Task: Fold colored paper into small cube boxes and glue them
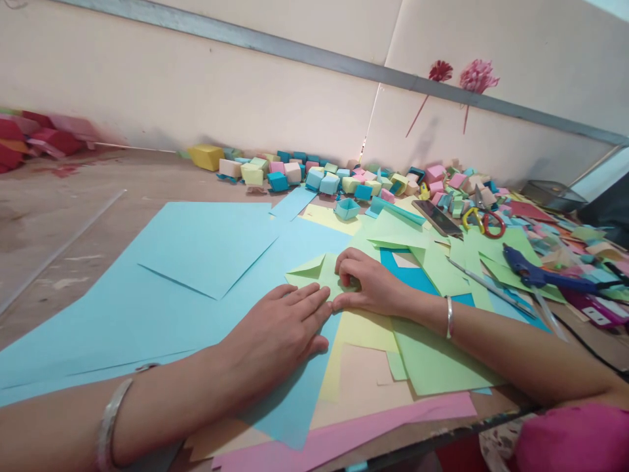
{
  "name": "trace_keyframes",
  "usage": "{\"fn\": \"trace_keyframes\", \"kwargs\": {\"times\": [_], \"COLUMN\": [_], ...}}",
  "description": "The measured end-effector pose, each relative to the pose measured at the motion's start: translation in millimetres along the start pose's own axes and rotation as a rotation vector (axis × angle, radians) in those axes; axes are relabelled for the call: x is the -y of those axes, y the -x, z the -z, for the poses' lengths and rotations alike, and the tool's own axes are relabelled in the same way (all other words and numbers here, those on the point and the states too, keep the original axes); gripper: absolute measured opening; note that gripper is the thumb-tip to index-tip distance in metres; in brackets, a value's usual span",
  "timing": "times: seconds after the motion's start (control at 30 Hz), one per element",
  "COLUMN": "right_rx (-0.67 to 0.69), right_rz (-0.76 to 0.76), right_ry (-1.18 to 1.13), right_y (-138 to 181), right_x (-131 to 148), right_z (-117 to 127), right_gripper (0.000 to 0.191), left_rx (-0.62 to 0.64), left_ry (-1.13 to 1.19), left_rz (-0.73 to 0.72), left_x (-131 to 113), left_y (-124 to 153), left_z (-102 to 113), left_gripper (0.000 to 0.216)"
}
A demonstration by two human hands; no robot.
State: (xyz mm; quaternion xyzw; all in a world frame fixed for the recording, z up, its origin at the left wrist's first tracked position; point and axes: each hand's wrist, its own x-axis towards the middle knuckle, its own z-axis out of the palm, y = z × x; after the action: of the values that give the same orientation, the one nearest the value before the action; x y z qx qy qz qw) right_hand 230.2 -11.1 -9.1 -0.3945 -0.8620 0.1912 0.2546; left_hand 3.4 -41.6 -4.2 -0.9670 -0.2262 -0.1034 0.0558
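Observation:
A small light green folded paper (314,270) lies on a big light blue sheet (147,308) in the middle of the table. My left hand (280,331) lies flat, fingers stretched out, with its fingertips on the near edge of the green paper. My right hand (366,285) has its fingers curled and pressed down on the right part of the same paper. Both wrists wear metal bangles.
Coloured sheets (373,367) overlap near the table's front edge. Several small folded paper boxes (324,180) line the wall. To the right lie a phone (436,217), scissors (484,221), a blue glue gun (535,274) and paper scraps. Paper flowers (476,77) hang on the wall.

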Motion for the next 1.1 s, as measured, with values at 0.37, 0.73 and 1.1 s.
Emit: {"fn": "trace_keyframes", "kwargs": {"times": [0.37, 0.73, 1.1], "right_rx": [0.221, 0.265, 0.307], "right_rz": [-0.151, -0.126, -0.039], "right_ry": [-0.255, -0.423, -0.368], "right_y": [-7.0, -6.2, -6.1], "right_x": [-3.2, -19.7, -24.3], "right_z": [31.0, 32.1, 36.9], "right_gripper": [0.020, 0.012, 0.016], "left_rx": [0.018, 0.048, -0.180], "left_ry": [0.077, 0.197, 0.217], "left_rz": [0.003, 0.031, -0.014], "left_x": [-0.8, 1.7, 2.3], "left_y": [-4.3, -8.4, 1.8], "left_z": [7.5, 12.8, 10.1], "left_gripper": [0.036, 0.026, 0.022]}}
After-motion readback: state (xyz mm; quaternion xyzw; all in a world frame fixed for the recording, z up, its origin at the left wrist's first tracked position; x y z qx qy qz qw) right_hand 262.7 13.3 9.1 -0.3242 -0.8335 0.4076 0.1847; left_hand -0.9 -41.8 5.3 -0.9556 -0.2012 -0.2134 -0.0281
